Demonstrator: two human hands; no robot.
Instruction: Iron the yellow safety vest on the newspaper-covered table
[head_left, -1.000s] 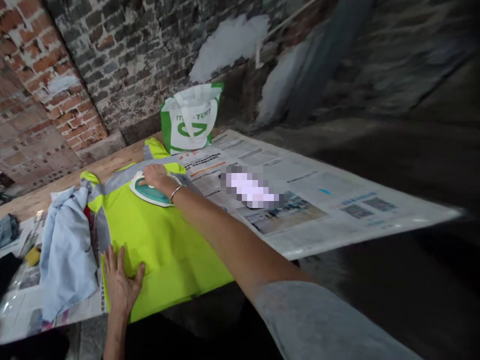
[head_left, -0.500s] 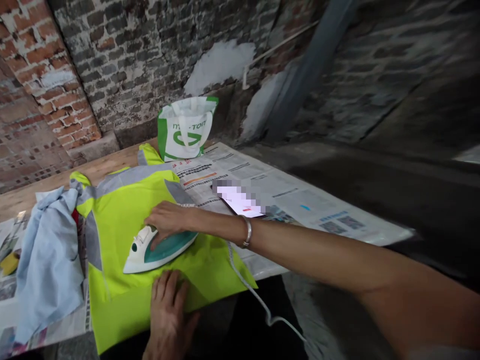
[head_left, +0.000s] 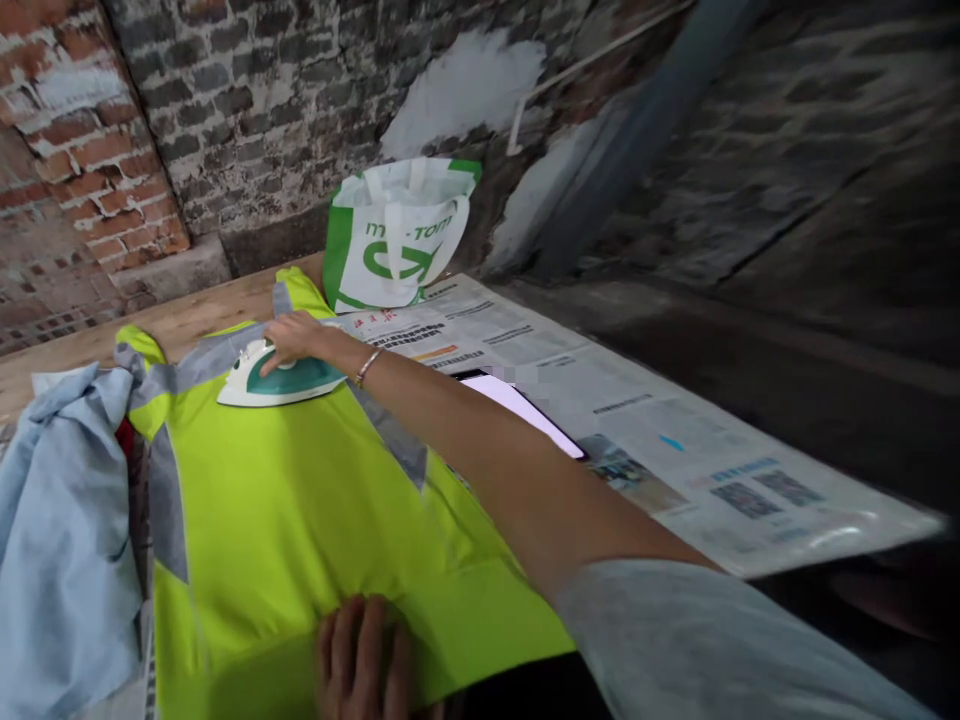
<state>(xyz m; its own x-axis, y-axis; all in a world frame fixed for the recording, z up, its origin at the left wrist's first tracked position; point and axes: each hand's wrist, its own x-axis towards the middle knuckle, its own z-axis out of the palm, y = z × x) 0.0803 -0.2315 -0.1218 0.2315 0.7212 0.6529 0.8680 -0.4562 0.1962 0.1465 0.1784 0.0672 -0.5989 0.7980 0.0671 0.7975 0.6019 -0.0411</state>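
Note:
A bright yellow shirt (head_left: 255, 500) with grey panels lies spread over the table, its collar end away from me. My right hand (head_left: 298, 338) is wrapped round the handle of a white and teal iron (head_left: 281, 385). The iron rests near the shirt's shoulders, with its tip pointing left. At the near hem, my left hand (head_left: 364, 655) lies on the fabric with fingers stretched out; its lower part is cut off by the frame edge.
Crumpled light blue cloth (head_left: 71, 530) lies left of the shirt. Behind it stands a white and green bag (head_left: 401, 235). A phone (head_left: 525, 410) with a lit screen lies on the printed table cover (head_left: 637, 400), partly hidden by my right arm. A brick wall (head_left: 262, 130) rises behind.
My right hand has pushed the iron away from me, up the shirt towards the shoulders. My left hand stays by the hem, lower in view, and the camera view has shifted.

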